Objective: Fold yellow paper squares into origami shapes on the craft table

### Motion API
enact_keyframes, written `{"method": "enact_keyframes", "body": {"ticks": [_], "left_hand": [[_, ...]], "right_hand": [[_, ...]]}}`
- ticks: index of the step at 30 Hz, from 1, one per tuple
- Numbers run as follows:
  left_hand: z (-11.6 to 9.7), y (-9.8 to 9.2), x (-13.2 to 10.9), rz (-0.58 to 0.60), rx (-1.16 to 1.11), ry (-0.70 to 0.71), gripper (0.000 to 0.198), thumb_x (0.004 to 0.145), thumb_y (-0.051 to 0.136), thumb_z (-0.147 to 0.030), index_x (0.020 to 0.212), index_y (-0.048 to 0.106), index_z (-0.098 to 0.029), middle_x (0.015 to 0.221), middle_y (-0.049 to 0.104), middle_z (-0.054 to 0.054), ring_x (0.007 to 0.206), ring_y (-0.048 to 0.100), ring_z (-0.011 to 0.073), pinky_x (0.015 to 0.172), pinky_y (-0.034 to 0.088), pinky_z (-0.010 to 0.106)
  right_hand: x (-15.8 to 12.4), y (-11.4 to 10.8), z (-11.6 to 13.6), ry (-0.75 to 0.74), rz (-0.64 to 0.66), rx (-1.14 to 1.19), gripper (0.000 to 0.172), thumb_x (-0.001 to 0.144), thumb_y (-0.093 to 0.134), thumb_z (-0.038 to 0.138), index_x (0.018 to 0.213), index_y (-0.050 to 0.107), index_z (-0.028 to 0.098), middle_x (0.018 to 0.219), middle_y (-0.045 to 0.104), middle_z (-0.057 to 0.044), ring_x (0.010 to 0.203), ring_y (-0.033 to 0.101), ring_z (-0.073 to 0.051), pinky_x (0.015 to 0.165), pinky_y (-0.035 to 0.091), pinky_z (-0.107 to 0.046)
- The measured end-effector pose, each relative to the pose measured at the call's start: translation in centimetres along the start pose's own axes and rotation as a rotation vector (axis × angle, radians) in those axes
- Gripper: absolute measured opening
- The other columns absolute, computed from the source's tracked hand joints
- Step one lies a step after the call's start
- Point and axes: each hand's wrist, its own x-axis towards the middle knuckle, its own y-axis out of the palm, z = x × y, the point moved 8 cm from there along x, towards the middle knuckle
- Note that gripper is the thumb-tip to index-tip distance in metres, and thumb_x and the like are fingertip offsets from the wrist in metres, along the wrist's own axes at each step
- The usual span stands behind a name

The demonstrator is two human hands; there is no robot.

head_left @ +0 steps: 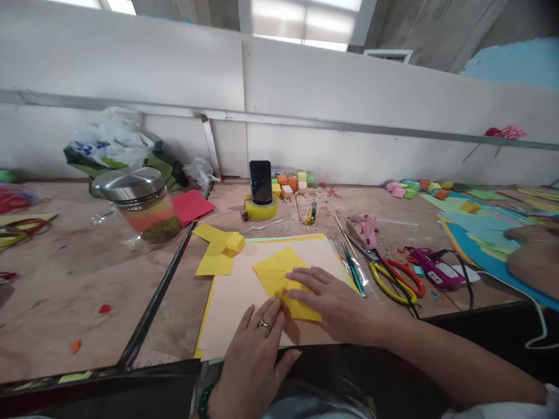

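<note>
A yellow paper sheet (279, 263), creased and partly folded, lies on a stack of pale pink paper (233, 314). My left hand (257, 343), with a ring on one finger, rests its outstretched fingertips at the sheet's lower left edge. Across the right part of the sheet lies my right hand (332, 299), fingers extended and pressing down on the paper. Both hands are flat rather than gripping; the sheet's portion under my right fingers is hidden. To the left sit more yellow paper pieces (213, 266) and a small folded yellow paper cube (234, 242).
Yellow-and-red-handled scissors (395, 282), a pink glue gun (369, 230) and a purple device (437, 267) lie at right. A phone (261, 181) stands on a yellow tape roll (261, 208). A glass jar (144, 203) is at left; another person's hand (533, 256) shows far right.
</note>
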Motion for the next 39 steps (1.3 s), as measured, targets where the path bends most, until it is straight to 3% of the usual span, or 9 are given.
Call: {"method": "enact_keyframes", "body": {"ticks": [2, 4, 6, 9, 14, 19, 22, 31, 39], "left_hand": [[0.2, 0.0, 0.0, 0.005, -0.008, -0.011, 0.041, 0.091, 0.052, -0.035, 0.125, 0.053, -0.013, 0.128, 0.062, 0.014, 0.117, 0.057, 0.0286, 0.098, 0.047, 0.049], [0.3, -0.2, 0.1, -0.01, -0.006, -0.013, 0.041, 0.089, 0.054, -0.036, 0.123, 0.054, -0.013, 0.125, 0.063, 0.014, 0.115, 0.058, 0.0301, 0.096, 0.049, 0.05], [0.3, -0.5, 0.2, -0.025, -0.008, -0.014, 0.04, 0.088, 0.056, -0.036, 0.12, 0.055, -0.013, 0.123, 0.064, 0.015, 0.112, 0.059, 0.0311, 0.093, 0.051, 0.05], [0.2, -1.0, 0.2, -0.048, -0.023, 0.0, 0.038, 0.089, 0.053, -0.035, 0.12, 0.055, -0.012, 0.119, 0.065, 0.015, 0.108, 0.061, 0.0305, 0.09, 0.053, 0.05], [0.5, -1.3, 0.0, -0.071, -0.049, 0.01, 0.028, 0.092, 0.047, -0.025, 0.116, 0.055, -0.014, 0.119, 0.066, 0.014, 0.11, 0.062, 0.0289, 0.092, 0.053, 0.05], [0.5, -1.6, 0.0, -0.086, -0.124, 0.02, 0.02, 0.094, 0.044, -0.023, 0.109, 0.056, -0.016, 0.115, 0.067, 0.014, 0.108, 0.063, 0.0289, 0.089, 0.054, 0.052], [0.7, -1.8, 0.1, -0.092, -0.165, 0.0, 0.016, 0.094, 0.043, -0.022, 0.103, 0.055, -0.018, 0.111, 0.068, 0.013, 0.107, 0.064, 0.0281, 0.089, 0.055, 0.052], [0.2, -2.2, 0.5, -0.087, -0.06, 0.062, 0.033, 0.095, 0.04, -0.023, 0.124, 0.05, -0.01, 0.111, 0.069, 0.015, 0.102, 0.066, 0.0282, 0.082, 0.058, 0.046], [-0.1, -1.7, 0.5, -0.072, -0.02, 0.075, 0.035, 0.095, 0.042, -0.024, 0.124, 0.053, -0.009, 0.111, 0.069, 0.016, 0.104, 0.064, 0.0281, 0.084, 0.057, 0.043]], "right_hand": [[0.0, -0.3, -1.8, 0.085, 0.041, 0.11, 0.066, 0.07, 0.057, 0.001, 0.134, 0.048, 0.015, 0.144, 0.043, -0.017, 0.135, 0.038, -0.027, 0.109, 0.037, -0.044], [0.1, -0.1, -2.8, 0.128, 0.121, 0.22, 0.067, 0.071, 0.058, 0.004, 0.136, 0.046, 0.014, 0.137, 0.052, -0.016, 0.127, 0.049, -0.025, 0.104, 0.043, -0.039], [0.3, 0.1, -3.0, 0.118, 0.173, 0.289, 0.056, 0.074, 0.062, 0.009, 0.13, 0.055, 0.013, 0.129, 0.059, -0.015, 0.119, 0.056, -0.023, 0.1, 0.047, -0.036], [0.4, 0.0, -2.9, 0.066, 0.18, 0.319, 0.039, 0.074, 0.072, 0.022, 0.112, 0.068, 0.016, 0.129, 0.06, -0.014, 0.119, 0.057, -0.025, 0.102, 0.045, -0.036], [0.4, -0.1, -3.8, 0.056, 0.182, 0.459, 0.01, 0.082, 0.068, 0.026, 0.087, 0.075, 0.021, 0.122, 0.066, -0.008, 0.116, 0.059, -0.022, 0.097, 0.047, -0.034], [0.9, 1.2, -6.7, 0.363, 0.031, 0.641, 0.006, 0.08, 0.069, 0.023, 0.078, 0.072, 0.019, 0.097, 0.073, -0.004, 0.089, 0.067, -0.019, 0.079, 0.051, -0.029], [0.9, 2.0, -7.4, 0.507, -0.093, 0.675, 0.009, 0.079, 0.07, 0.027, 0.076, 0.07, 0.018, 0.078, 0.071, -0.001, 0.071, 0.063, -0.015, 0.065, 0.048, -0.026], [1.4, 1.2, -6.3, 0.324, -0.313, 0.398, 0.015, 0.079, 0.074, 0.022, 0.068, 0.064, 0.018, 0.07, 0.061, -0.001, 0.069, 0.055, -0.013, 0.064, 0.042, -0.025], [1.2, 1.7, -6.4, 0.295, -0.345, 0.332, 0.02, 0.082, 0.071, 0.026, 0.067, 0.06, 0.018, 0.071, 0.058, 0.0, 0.071, 0.053, -0.014, 0.064, 0.041, -0.025]]}}
